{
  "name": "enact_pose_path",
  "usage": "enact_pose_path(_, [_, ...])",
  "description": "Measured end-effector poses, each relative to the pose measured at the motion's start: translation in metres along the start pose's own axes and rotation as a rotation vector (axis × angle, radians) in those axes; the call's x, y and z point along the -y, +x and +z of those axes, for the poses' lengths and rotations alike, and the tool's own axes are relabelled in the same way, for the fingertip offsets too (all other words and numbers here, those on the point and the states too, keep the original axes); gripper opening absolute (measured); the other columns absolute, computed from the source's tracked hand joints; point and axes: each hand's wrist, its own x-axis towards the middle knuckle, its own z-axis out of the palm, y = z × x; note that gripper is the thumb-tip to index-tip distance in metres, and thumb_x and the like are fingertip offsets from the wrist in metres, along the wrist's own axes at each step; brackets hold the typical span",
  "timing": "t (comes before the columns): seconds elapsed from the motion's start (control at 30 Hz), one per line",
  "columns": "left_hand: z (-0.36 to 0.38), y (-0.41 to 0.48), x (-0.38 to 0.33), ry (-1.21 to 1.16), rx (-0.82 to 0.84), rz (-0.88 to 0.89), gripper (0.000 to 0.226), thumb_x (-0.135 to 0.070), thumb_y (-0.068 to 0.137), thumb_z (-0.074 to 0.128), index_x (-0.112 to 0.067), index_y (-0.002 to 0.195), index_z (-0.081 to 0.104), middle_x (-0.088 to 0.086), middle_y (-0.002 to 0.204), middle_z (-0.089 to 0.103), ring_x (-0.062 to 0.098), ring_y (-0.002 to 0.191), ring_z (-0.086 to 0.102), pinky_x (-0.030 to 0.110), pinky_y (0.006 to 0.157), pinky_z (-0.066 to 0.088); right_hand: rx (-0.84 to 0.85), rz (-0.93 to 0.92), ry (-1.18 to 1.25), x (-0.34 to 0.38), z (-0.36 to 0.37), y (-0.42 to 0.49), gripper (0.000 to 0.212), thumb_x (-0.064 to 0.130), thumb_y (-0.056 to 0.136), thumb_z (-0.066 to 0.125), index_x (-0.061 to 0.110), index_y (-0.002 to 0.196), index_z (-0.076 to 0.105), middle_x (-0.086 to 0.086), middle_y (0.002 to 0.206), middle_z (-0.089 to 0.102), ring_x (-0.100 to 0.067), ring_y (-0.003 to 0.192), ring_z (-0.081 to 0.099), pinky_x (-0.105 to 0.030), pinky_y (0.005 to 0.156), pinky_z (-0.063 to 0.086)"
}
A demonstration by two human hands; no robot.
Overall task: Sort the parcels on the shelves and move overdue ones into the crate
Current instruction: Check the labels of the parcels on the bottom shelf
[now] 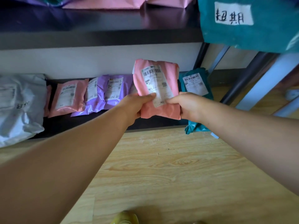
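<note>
Pink plastic mailer parcel (pixel 157 84), white label facing up, is pinched at its near edge by left hand (pixel 135 105) and right hand (pixel 188 105), thumbs on top. It is held above the low dark shelf (pixel 80 125), just left of a teal plastic parcel (pixel 195 84). Judged step: label check. The next move calls for an overdue verdict; no crate is in view.

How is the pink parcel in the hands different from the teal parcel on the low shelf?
The pink parcel is held up by the left hand and the right hand; the teal parcel rests on the low shelf. The pink parcel shows almost whole; the teal parcel is partly hidden behind it and the right hand. Both carry a white barcode label.
</note>
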Motion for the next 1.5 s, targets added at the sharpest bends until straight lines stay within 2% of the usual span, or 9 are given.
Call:
enact_pose_path(0.27, [-0.008,0.016,0.022,0.013,-0.067,-0.041,0.035,-0.019,0.086,0.074,-0.008,0.117,0.064,0.011,0.110,0.073,0.028,0.100,0.071,0.040,0.088,0.058,0.007,-0.045,0.028,-0.023,0.007,0.017,0.025,0.001,0.089,0.066,0.014,0.110,0.064,-0.006,0.104,0.073,-0.024,0.096,0.070,-0.042,0.090,0.055])
enact_pose_path(0.43, [-0.005,0.017,0.031,-0.037,-0.004,-0.058,0.032,-0.012,0.082,0.075,-0.009,0.113,0.065,0.010,0.104,0.074,0.021,0.083,0.071,0.033,0.072,0.060,-0.013,-0.031,0.073,-0.039,0.001,0.014,0.041,-0.001,0.088,0.067,0.013,0.126,0.058,-0.007,0.111,0.072,-0.025,0.099,0.070,-0.042,0.092,0.055])
enact_pose_path(0.73, [0.000,0.026,0.034,-0.045,-0.063,-0.075,0.031,-0.013,0.085,0.073,-0.008,0.114,0.063,0.012,0.110,0.072,0.026,0.098,0.070,0.039,0.083,0.058,0.044,-0.015,0.015,-0.050,0.001,0.010,0.045,0.015,0.080,0.080,0.008,0.120,0.060,-0.010,0.104,0.074,-0.024,0.090,0.074,-0.034,0.077,0.061])
enact_pose_path(0.93, [0.001,0.041,0.022,0.181,-0.132,-0.003,0.034,-0.018,0.089,0.070,-0.006,0.120,0.063,0.011,0.109,0.071,0.022,0.093,0.071,0.035,0.081,0.060,-0.116,-0.071,0.078,-0.031,-0.007,0.030,0.031,0.004,0.085,0.073,0.003,0.114,0.061,-0.014,0.107,0.072,-0.027,0.086,0.074,-0.034,0.074,0.061])
enact_pose_path(1.07, [0.001,0.058,0.017,0.225,-0.211,0.045,0.049,-0.010,0.086,0.071,-0.009,0.131,0.053,0.014,0.107,0.068,0.023,0.085,0.069,0.038,0.084,0.059,-0.253,-0.108,0.121,-0.021,-0.017,0.056,0.038,0.003,0.094,0.061,0.004,0.130,0.052,-0.011,0.117,0.066,-0.024,0.088,0.073,-0.033,0.070,0.062])
enact_pose_path(1.17, [-0.003,0.062,0.016,0.547,-0.261,0.122,0.041,-0.016,0.089,0.065,-0.017,0.129,0.057,0.002,0.110,0.068,0.023,0.097,0.066,0.032,0.087,0.054,-0.322,-0.088,0.081,-0.016,-0.021,0.078,0.040,0.002,0.095,0.058,0.005,0.134,0.050,-0.010,0.121,0.063,-0.022,0.088,0.070,-0.034,0.069,0.062])
enact_pose_path(1.3, [-0.014,0.063,0.019,1.006,-0.254,0.298,0.038,-0.015,0.095,0.055,-0.021,0.132,0.055,0.000,0.129,0.058,0.024,0.115,0.056,0.031,0.090,0.047,-0.427,0.022,0.030,-0.013,-0.019,0.104,0.042,0.003,0.095,0.059,0.009,0.136,0.050,-0.007,0.113,0.066,-0.026,0.086,0.070,-0.031,0.050,0.060])
enact_pose_path(1.4, [-0.023,0.065,0.024,1.199,-0.237,0.371,0.044,-0.014,0.094,0.056,-0.022,0.138,0.051,0.001,0.139,0.050,0.025,0.126,0.047,0.038,0.100,0.045,-0.469,0.057,-0.206,-0.010,-0.015,0.112,0.042,0.005,0.092,0.066,0.008,0.131,0.050,-0.012,0.115,0.062,-0.028,0.080,0.070,-0.035,0.057,0.062])
enact_pose_path(1.5, [-0.032,0.067,0.026,1.272,-0.237,0.387,0.047,-0.015,0.094,0.057,-0.021,0.140,0.049,0.001,0.141,0.049,0.024,0.132,0.040,0.040,0.107,0.039,-0.538,0.041,-0.497,-0.012,-0.014,0.117,0.033,0.012,0.090,0.069,0.010,0.117,0.050,-0.012,0.106,0.065,-0.029,0.059,0.070,-0.030,0.039,0.054])
